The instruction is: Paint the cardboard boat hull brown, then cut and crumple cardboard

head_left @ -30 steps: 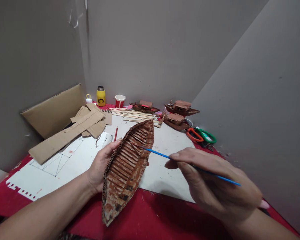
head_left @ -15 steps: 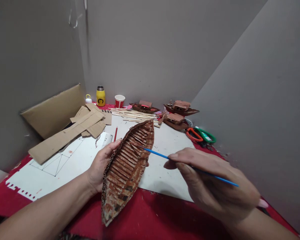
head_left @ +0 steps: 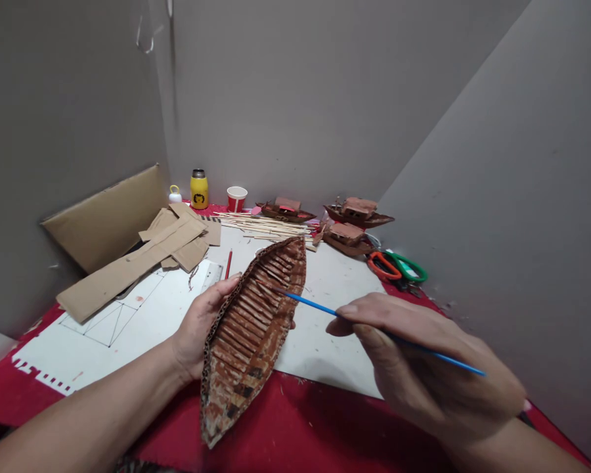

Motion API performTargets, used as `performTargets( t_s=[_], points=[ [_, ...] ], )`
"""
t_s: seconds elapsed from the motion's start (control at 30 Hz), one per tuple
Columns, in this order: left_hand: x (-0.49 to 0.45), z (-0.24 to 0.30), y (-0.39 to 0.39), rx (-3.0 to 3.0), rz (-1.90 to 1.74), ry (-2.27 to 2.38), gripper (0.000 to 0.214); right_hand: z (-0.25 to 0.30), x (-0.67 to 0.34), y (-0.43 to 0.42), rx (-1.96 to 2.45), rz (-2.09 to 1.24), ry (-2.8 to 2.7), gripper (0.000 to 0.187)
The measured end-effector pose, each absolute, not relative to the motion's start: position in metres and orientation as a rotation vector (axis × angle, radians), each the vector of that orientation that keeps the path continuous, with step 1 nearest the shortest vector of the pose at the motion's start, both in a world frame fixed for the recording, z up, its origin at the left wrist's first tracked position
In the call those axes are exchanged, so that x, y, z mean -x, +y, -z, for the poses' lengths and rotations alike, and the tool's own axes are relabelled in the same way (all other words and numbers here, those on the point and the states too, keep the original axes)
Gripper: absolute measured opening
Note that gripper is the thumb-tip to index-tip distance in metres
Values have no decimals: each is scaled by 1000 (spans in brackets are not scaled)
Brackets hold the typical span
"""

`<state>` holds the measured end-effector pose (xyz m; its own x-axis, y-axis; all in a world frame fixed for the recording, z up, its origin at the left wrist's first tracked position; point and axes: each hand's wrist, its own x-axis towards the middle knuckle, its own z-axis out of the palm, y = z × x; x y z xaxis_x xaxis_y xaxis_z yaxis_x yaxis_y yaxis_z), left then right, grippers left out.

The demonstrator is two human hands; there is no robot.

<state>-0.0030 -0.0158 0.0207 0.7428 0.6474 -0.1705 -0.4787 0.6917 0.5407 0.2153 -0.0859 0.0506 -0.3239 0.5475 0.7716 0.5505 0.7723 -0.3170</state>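
Observation:
A cardboard model boat hull, painted patchy brown with ribbed slats across its inside, is held tilted over the table. My left hand is closed round its left side, thumb at the rim; the fingers underneath are mostly hidden, with one tip showing at the right edge. Between thumb and fingers my right hand pinches a thin blue paintbrush. The brush's tip lies over the slats in the upper middle of the hull and appears to touch them.
Behind stand several finished model boats, thin wooden sticks, a paper cup and a yellow bottle. Scissors lie at the right. Cardboard strips and a drawing sheet are on the left, beside a red pencil.
My right hand has shifted slightly right and down with the paintbrush. The hull and my left hand have barely moved.

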Motion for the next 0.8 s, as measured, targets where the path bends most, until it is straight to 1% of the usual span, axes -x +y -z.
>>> performTargets(
  t_s=[0.13,0.3,0.5,0.8],
  points=[
    [3,-22,-16,-506,-664,383,54,-49,-215,-88,792,-12,-1989,41],
    [2,-22,-16,-486,-658,389,54,-52,-215,-86,822,34,-2040,36],
    [3,-22,-16,-485,-718,457,44,-51,-214,-87,843,56,-1998,33],
    [3,-29,-16,-468,-694,386,57,-57,-217,-92,914,96,-2006,24]
  ],
)
